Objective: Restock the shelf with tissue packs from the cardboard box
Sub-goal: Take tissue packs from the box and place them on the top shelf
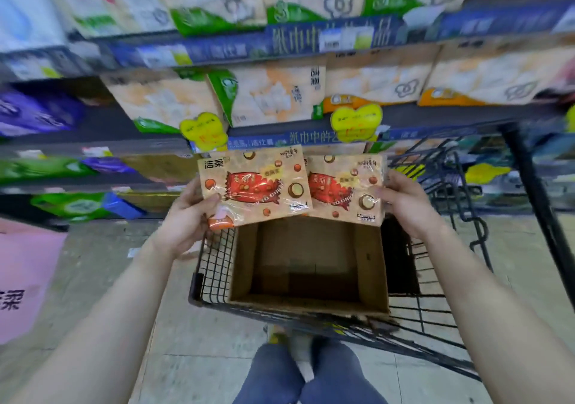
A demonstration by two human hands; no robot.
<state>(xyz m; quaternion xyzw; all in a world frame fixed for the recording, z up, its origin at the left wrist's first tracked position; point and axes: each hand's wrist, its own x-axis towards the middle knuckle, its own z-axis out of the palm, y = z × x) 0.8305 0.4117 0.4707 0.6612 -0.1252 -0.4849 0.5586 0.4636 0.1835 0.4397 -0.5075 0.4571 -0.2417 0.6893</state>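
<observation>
Left hand (186, 214): grips the left pack (255, 183) at its lower left corner; the thumb lies flat on the printed front, and the other fingers are curled behind the pack, hidden from view.
Right hand (407, 201): grips the right pack (345, 189) at its right edge; the thumb presses on the front near a round nut print, and the other fingers wrap behind the pack, mostly hidden.
Finger opening: both hands are closed only as far as the thickness of a pack, thumb opposing fingers.
Left pack: held with its front to the camera and tilted slightly; its right edge overlaps the left edge of the right pack.
Right pack: held at about the same height, front to the camera.
Position of packs: in the air, above the far rim of the box (371, 267) and in front of the shelf (435, 114), touching neither.
Box: brown cardboard, top open, inner bottom in view; it stands in the cart (214, 267).
Cart: black wire, on the floor (199, 357) directly before the shelf.
Shelf: several tiers carrying larger tissue bundles (273, 95), blurred; two yellow tags (356, 122) hang from one edge.
Legs (311, 372): in blue trousers, at the lower frame edge behind the cart.
</observation>
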